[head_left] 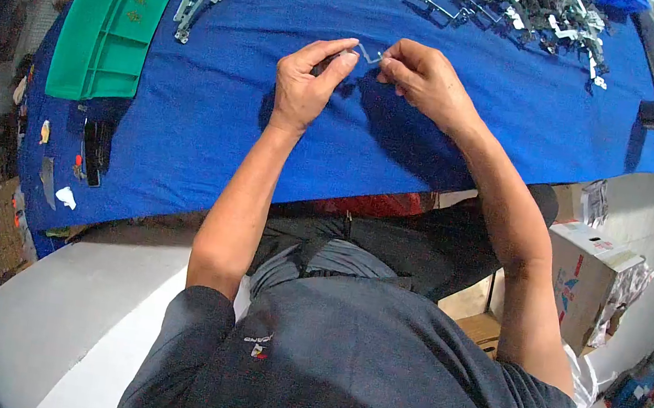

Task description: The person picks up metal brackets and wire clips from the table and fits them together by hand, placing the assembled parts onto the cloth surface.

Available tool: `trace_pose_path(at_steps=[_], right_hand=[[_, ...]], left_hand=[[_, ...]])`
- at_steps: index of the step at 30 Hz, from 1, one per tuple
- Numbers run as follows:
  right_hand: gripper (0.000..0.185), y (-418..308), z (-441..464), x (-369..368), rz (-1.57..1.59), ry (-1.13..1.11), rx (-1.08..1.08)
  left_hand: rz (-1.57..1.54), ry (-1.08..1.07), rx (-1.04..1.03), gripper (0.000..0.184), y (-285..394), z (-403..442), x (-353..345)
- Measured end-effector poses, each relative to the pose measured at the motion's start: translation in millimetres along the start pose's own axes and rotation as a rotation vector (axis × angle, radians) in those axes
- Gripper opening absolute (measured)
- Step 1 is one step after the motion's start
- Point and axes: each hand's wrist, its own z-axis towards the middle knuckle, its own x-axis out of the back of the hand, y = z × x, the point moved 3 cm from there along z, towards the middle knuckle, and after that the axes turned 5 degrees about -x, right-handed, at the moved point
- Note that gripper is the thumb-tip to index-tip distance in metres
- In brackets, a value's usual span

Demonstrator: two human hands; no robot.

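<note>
Above the blue cloth [213,131], my left hand [310,82] pinches one end of a thin, bent, pale metal piece [369,57] between thumb and fingers. The other end of that piece meets the closed fingertips of my right hand [428,83]. Both ends are partly hidden by the fingers, so its full shape does not show. To the left of my hands, a small group of metal hinge-like parts [191,9] lies on the cloth. A large pile of similar metal parts [526,11] spreads at the back right.
A green divided tray [77,60] at the left holds several small brass-coloured pieces [137,2]. A dark phone-like object [92,152] and a white scrap [66,197] lie near the left edge. A cardboard box [581,279] stands below the table at right.
</note>
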Motion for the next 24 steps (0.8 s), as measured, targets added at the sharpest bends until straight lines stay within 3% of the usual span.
trace_pose_path(at_steps=[2, 7, 10, 13, 17, 19, 21, 24], right_hand=[[0.019, 0.9, 0.1, -0.4, 0.039, -0.016, -0.014], [0.017, 6.3, 4.6, -0.7, 0.481, -0.112, -0.071], [0.018, 6.6, 5.0, 0.9, 0.545, -0.158, -0.109], [0.022, 9.5, 8.2, 0.3, 0.395, -0.139, -0.063], [0.022, 5.3, 5.9, -0.2, 0.379, -0.063, -0.038], [0.018, -0.6, 5.4, 5.3, 0.422, 0.112, 0.029], [0.019, -2.6, 4.1, 9.3, 0.41, 0.128, 0.01], [0.019, -0.1, 2.9, 5.9, 0.309, 0.009, -0.055]], left_hand=[[0.007, -0.01, 0.001, 0.022, 0.9, -0.3, 0.9], [0.048, -0.038, -0.028, 0.022, 5.6, 0.8, 0.4], [0.056, -0.048, 0.003, 0.022, 6.0, 0.3, 0.4], [0.005, -0.073, 0.035, 0.021, 5.2, -0.1, -1.4], [0.018, -0.077, -0.072, 0.021, 3.2, 0.9, -3.2], [0.053, -0.089, -0.094, 0.021, 3.4, 1.0, -3.7], [-0.08, 0.038, 0.125, 0.02, -1.3, 0.3, -1.8], [-0.116, 0.094, 0.158, 0.022, -4.7, 0.6, -1.3]])
